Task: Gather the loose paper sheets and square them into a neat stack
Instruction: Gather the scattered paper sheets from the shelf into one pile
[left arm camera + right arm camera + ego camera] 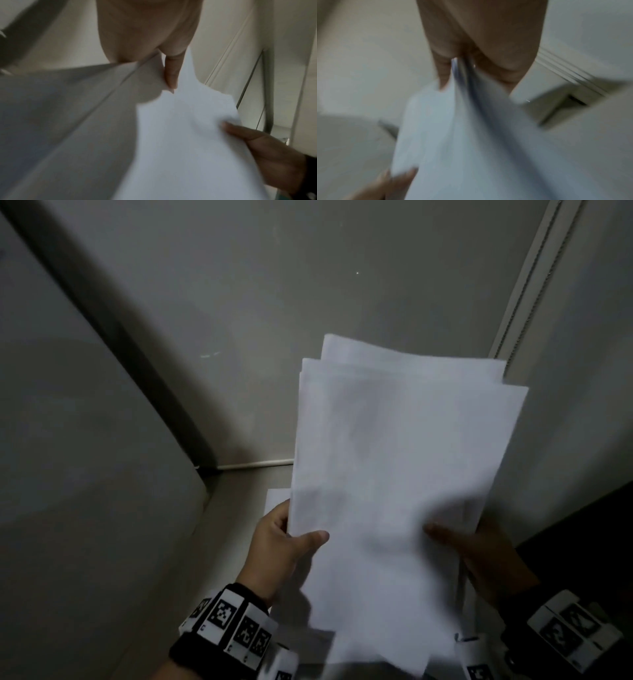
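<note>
Our left hand (279, 546) and right hand (486, 563) each pinch a side of the uneven sheets (394, 474), both grips grasping them, raised.

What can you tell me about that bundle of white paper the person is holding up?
The paper sheets are plain white, blank on the side facing us, and look thin and slightly bowed. They are lifted, long side running away from the person. The far edges are staggered, so the bundle is not yet squared. The left hand pinches the near left edge, thumb on top; the right hand grips the near right edge.
</note>
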Demonstrator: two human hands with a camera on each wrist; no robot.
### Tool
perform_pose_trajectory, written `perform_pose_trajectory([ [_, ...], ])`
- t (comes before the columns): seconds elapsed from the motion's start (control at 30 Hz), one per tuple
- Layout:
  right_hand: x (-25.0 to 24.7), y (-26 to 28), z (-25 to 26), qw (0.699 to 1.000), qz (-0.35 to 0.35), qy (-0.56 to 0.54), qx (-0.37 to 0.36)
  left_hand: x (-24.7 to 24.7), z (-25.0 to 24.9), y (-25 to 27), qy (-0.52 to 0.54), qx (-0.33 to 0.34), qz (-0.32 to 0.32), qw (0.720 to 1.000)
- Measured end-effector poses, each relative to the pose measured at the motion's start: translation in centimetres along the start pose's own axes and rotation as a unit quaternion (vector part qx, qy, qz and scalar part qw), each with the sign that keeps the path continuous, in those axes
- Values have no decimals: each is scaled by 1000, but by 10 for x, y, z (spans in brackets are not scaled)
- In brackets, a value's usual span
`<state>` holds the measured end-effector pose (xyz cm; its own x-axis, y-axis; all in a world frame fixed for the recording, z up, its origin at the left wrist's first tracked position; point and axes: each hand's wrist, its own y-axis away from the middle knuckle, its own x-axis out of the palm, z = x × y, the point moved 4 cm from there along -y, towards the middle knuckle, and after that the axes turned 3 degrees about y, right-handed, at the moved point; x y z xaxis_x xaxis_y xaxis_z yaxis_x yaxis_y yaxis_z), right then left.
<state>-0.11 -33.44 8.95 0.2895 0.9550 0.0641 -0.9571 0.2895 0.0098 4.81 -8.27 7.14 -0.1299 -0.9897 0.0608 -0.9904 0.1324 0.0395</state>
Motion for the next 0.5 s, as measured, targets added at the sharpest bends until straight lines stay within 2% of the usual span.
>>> perform_pose_trajectory([
  [0.17,-2,8,-4,998,-50,-18,-43,22,0,-2,24,5,61,998],
  [0.27,-3,12,-9,996,-80,0,-48,27,7,-5,20,1,68,998],
  [0.5,-2,26,-48,988,-89,122,28,25,42,1,-40,-53,70,995],
])
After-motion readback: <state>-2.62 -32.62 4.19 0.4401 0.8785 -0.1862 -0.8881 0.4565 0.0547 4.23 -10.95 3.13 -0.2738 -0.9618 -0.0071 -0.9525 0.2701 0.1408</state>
